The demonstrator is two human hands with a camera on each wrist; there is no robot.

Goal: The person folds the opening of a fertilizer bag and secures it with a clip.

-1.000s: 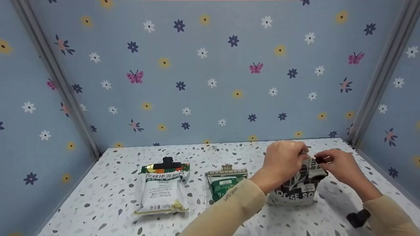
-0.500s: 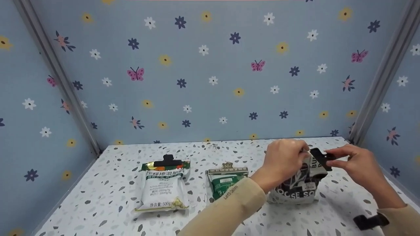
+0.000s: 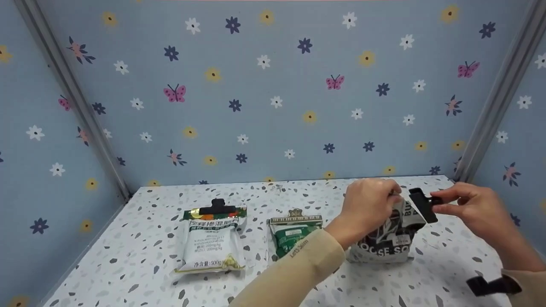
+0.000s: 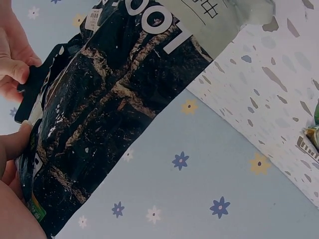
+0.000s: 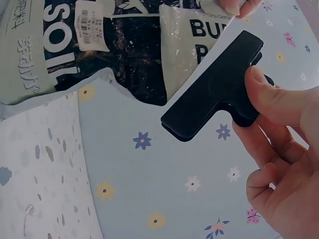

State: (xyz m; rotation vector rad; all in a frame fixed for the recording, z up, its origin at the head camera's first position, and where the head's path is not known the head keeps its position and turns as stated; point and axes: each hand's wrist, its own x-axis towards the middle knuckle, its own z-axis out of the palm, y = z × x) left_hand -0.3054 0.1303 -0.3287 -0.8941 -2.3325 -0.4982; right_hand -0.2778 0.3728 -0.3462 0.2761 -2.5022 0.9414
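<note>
A black-and-pale soil bag (image 3: 386, 238) stands at the right of the table, its top folded over. My left hand (image 3: 371, 204) pinches the folded top edge of this bag. My right hand (image 3: 469, 209) pinches a black bag clip (image 3: 423, 205) by its handles, just right of the fold. In the right wrist view the clip (image 5: 214, 89) lies along the bag's folded edge, beside the printed flap (image 5: 184, 45). Seen from the left wrist, the dark bag side (image 4: 109, 99) fills the middle, with the left thumb at its edge.
Left on the table (image 3: 149, 238) lies a white fertilizer bag (image 3: 211, 247) with a black clip (image 3: 218, 207) across its top. Between the two bags is a smaller green bag (image 3: 292, 238) under a metal clip (image 3: 295, 217). A flower-patterned wall (image 3: 273, 94) rises behind.
My right hand has drawn back to the right with the black clip, which has come away from the bag's folded edge. My left hand keeps its hold on the bag top.
</note>
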